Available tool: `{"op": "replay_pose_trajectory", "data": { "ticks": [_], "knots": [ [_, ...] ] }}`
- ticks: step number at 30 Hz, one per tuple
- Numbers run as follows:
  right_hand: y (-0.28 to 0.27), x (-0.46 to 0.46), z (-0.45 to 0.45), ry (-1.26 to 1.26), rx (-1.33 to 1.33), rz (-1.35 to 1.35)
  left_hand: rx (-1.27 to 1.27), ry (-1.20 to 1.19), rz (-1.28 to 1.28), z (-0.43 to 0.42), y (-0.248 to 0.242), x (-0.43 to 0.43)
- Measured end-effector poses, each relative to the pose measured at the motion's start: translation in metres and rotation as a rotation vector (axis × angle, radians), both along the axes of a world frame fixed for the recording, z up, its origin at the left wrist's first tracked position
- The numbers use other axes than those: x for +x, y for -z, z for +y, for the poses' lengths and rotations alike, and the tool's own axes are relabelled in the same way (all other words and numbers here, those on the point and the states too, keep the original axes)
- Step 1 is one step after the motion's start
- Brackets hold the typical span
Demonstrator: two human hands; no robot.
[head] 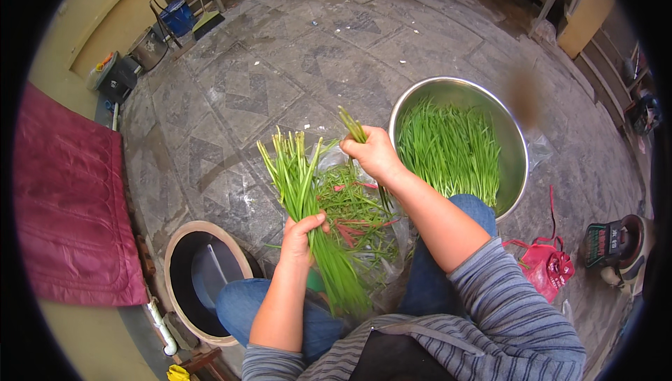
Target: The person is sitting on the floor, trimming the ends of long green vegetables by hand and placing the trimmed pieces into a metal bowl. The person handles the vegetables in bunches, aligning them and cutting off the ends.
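A thick bunch of garlic chives (299,186) is gripped around its middle by my left hand (300,234), pale stem ends up and green leaf tips hanging toward my lap. My right hand (374,154) pinches a few separate stems (353,124), whose darker ends dangle below the fist. Beneath and between both hands lies a heap of green trimmings (349,205) on clear plastic, with red strips mixed in. To the right, a large steel basin (512,171) holds many chives (446,150) laid side by side, close to my right knee.
A dark, brown-rimmed ceramic vat (178,239) stands by my left knee. Right of me lie a red bag (546,270) and a weighing scale (611,244). A broom (207,21), buckets (178,16) and a maroon quilt (79,202) line the left wall. Paved floor (315,55) extends ahead.
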State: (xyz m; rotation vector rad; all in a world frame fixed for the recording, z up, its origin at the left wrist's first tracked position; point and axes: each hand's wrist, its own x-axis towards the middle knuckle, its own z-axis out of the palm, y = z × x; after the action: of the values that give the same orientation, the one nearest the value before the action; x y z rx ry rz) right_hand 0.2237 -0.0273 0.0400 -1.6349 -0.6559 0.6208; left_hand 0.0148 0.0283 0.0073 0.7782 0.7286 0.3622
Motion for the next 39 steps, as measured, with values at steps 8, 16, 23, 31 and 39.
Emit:
{"op": "replay_pose_trajectory", "data": {
  "ticks": [8,16,23,31,39],
  "knots": [
    [-0.006,0.033,-0.005,0.296,0.217,0.197,0.007,-0.011,0.033,-0.003,-0.002,0.000],
    [-0.008,0.021,-0.010,-0.152,-0.256,-0.197,0.155,-0.117,0.070,-0.003,-0.004,0.002],
    [-0.006,-0.022,0.001,-0.225,0.006,0.118,0.266,-0.137,0.118,-0.009,-0.006,0.005],
    [-0.005,-0.034,0.005,-0.307,0.066,0.296,0.495,-0.116,0.187,-0.014,0.002,0.011],
    [-0.008,-0.009,0.001,0.081,0.229,0.414,0.311,-0.033,0.121,-0.014,-0.006,0.009]
  ]
}}
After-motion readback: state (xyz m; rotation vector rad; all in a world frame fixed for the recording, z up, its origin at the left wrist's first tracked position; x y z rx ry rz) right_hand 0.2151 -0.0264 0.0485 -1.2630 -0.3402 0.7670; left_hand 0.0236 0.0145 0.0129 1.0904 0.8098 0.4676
